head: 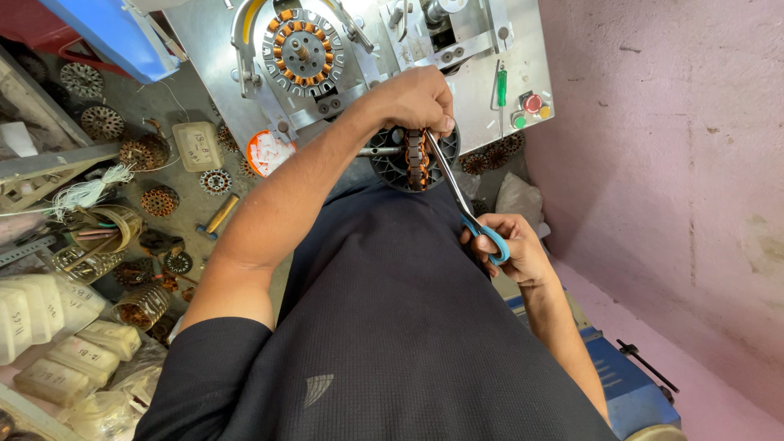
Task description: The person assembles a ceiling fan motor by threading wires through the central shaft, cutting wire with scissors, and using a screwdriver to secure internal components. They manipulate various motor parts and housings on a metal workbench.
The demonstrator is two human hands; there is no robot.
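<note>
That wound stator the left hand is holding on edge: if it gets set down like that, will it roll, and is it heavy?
Probably heavy for its size: the stator shows copper windings on a metal core. Round and on edge, it would likely roll or tip if the left hand let go. Its windings look easily nicked by the scissors.

- Down at the lower left lies a heap of cream plastic containers (61,343), squat and rectangular, each with dark handwriting on its face; they lean against one another.
- Beside them, at the very left edge, stand white plastic bottles (24,314) with handwritten marks on their sides.
- Clear plastic bags (122,392) are bunched just below and to the right of the cream containers.
- Further up on the floor, near the machine's foot, sits one more cream container (197,145), lying flat, its lid marked by hand.
- Just to its right is a round orange tub (269,152) filled with small white pieces.
- No screens or signs show.
</note>
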